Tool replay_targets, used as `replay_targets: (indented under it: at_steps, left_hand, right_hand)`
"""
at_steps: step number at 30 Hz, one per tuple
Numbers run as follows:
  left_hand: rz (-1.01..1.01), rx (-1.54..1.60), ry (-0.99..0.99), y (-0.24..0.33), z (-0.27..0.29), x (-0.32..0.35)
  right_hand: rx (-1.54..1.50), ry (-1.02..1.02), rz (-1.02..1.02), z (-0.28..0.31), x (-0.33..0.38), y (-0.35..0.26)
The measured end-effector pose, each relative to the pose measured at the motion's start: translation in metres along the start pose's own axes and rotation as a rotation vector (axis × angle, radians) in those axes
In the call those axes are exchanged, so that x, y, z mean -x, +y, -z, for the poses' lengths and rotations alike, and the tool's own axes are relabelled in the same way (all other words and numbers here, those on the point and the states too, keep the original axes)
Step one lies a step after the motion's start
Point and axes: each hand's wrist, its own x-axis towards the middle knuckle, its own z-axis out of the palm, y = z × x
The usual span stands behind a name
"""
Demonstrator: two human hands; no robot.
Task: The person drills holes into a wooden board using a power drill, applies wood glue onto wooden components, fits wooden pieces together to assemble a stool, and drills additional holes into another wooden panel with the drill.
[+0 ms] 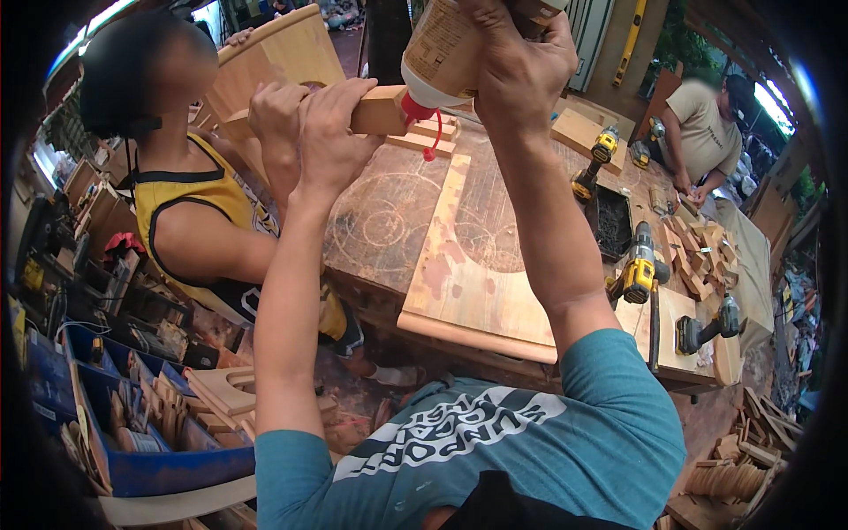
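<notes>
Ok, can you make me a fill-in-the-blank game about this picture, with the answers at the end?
1. The person's right hand holds a bottle with a nozzle coloured ____.
2. The nozzle is pointing ____, toward the lower part of the picture.
3. The person's left hand grips a block made of ____.
4. At lower left, the big box with compartments is coloured ____.

Missing words: red; down; wood; blue.

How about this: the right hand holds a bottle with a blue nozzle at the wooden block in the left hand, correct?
The nozzle is red, not blue, in the head view. The right hand holds the bottle, the left hand the wooden block.
</notes>
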Motion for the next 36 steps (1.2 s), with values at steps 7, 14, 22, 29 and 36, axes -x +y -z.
replay_targets:
  at_steps: [7, 14, 22, 29, 36]
  left_hand:
    - [-0.012, 0.002, -0.002, 0.004, 0.003, 0.0]
    - [-0.006, 0.015, -0.011, 0.006, 0.001, 0.0]
    - [0.004, 0.023, -0.021, 0.01, 0.001, 0.0]
    - [-0.079, -0.01, 0.004, 0.013, 0.003, -0.004]
    - [0.011, 0.009, -0.057, 0.012, 0.004, 0.0]
  right_hand:
    - [-0.041, 0.014, 0.029, -0.001, -0.01, -0.001]
    - [-0.094, -0.018, 0.089, 0.008, -0.025, 0.008]
    - [-0.009, 0.002, 0.056, 0.019, -0.008, 0.006]
    - [-0.092, -0.006, 0.039, 0.011, -0.027, 0.005]
    - [-0.077, 0.005, -0.045, 0.016, -0.014, 0.003]
